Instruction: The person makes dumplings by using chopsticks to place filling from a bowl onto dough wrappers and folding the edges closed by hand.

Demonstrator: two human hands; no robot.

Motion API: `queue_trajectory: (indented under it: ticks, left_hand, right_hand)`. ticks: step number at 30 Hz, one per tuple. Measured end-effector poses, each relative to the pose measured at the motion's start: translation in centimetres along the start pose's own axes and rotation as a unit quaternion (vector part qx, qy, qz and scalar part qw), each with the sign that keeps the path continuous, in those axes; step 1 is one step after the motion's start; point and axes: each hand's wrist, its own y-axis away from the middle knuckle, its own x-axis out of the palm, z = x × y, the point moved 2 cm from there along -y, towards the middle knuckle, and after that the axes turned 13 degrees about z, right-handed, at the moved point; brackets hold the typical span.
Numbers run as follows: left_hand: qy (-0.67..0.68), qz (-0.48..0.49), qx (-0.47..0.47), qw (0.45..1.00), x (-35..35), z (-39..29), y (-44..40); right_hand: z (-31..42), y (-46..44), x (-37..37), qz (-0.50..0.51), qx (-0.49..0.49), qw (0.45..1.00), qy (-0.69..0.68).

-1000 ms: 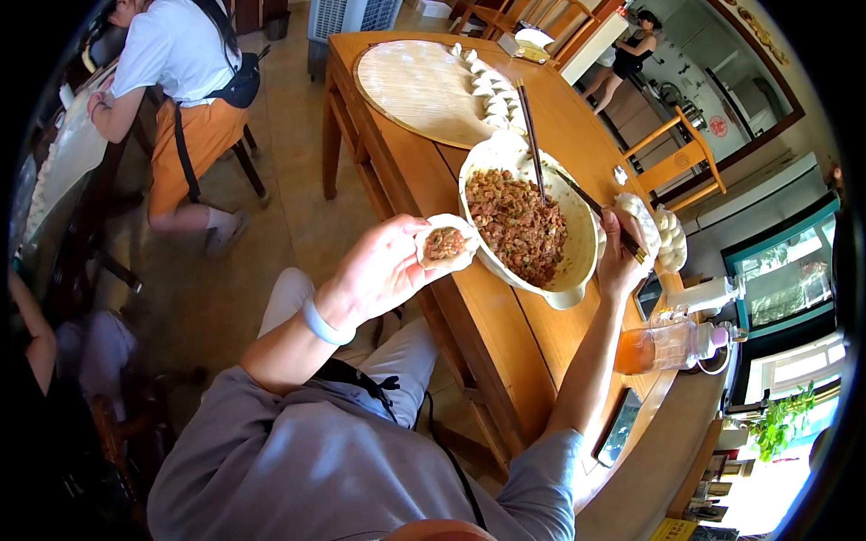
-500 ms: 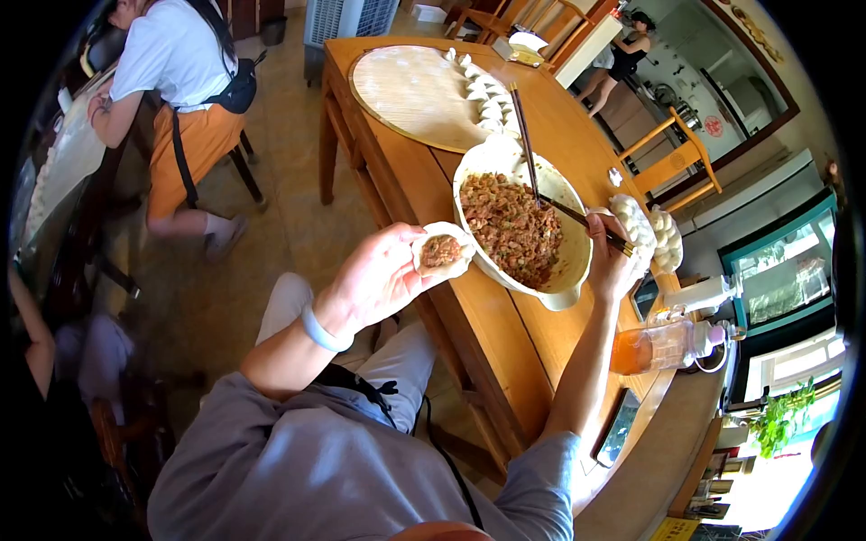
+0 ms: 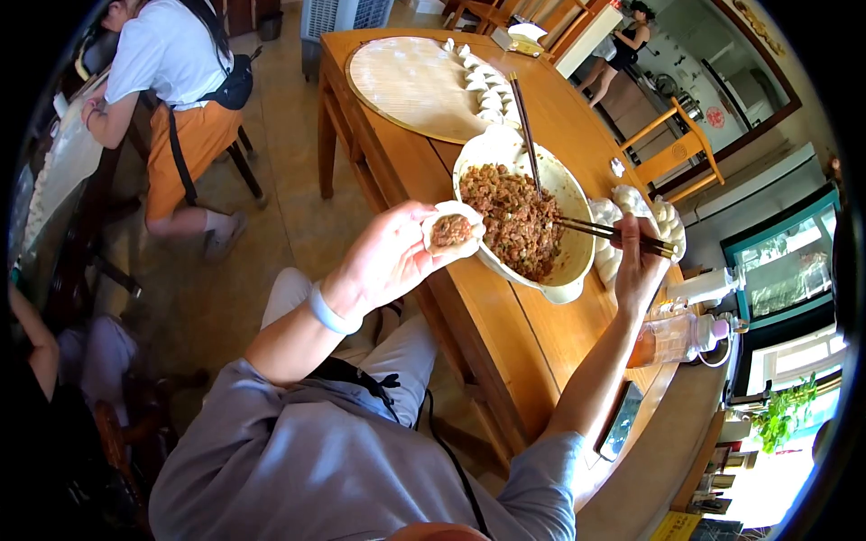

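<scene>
Held up beside the bowl, my left hand point(image 3: 388, 252) grips a round dumpling wrapper point(image 3: 471, 216) with a lump of meat filling point(image 3: 449, 231) in its middle. My right hand point(image 3: 639, 261) is closed round a pair of chopsticks point(image 3: 600, 229), whose tips point into the filling at the bowl's right side. The cream-coloured bowl point(image 3: 566, 290) holds a large heap of minced meat filling point(image 3: 510, 216). A second pair of chopsticks point(image 3: 526, 131) leans in the bowl against its far rim.
Beyond the bowl lies a round bamboo tray point(image 3: 406, 90) with rows of folded dumplings point(image 3: 490, 95). Bagged white dough pieces point(image 3: 606, 243), a bottle of amber liquid point(image 3: 672, 340) and a phone point(image 3: 621, 421) sit to the right. A person in orange shorts point(image 3: 194, 162) works at the left table.
My right hand has moved right, drawing the chopsticks outward from the bowl. My left hand, with the wrapper, has shifted slightly right and tilted.
</scene>
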Motion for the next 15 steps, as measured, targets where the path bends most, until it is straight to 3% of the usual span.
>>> queue_trajectory:
  ticks: [2,4,8,10,15]
  left_hand:
    - [-0.002,0.006,0.007,1.0,-0.1,-0.1,-0.7]
    - [0.002,0.014,0.019,1.0,0.2,-0.2,-1.1]
    - [-0.006,0.022,0.024,0.999,0.1,-0.5,-1.8]
    - [-0.009,0.016,0.017,1.0,0.1,-0.5,-2.0]
    - [0.012,0.026,0.006,1.0,0.0,-0.1,-1.6]
  right_hand:
    - [0.3,0.2,-0.2,0.04,0.002,0.997,0.067]
    - [1.8,0.5,-0.6,-0.015,0.024,0.999,-0.026]
    - [2.9,1.3,-2.9,-0.096,-0.04,0.99,-0.09]
    - [3.0,1.5,-3.1,-0.119,-0.038,0.963,-0.238]
    - [1.2,1.2,-1.3,-0.01,-0.025,0.89,-0.455]
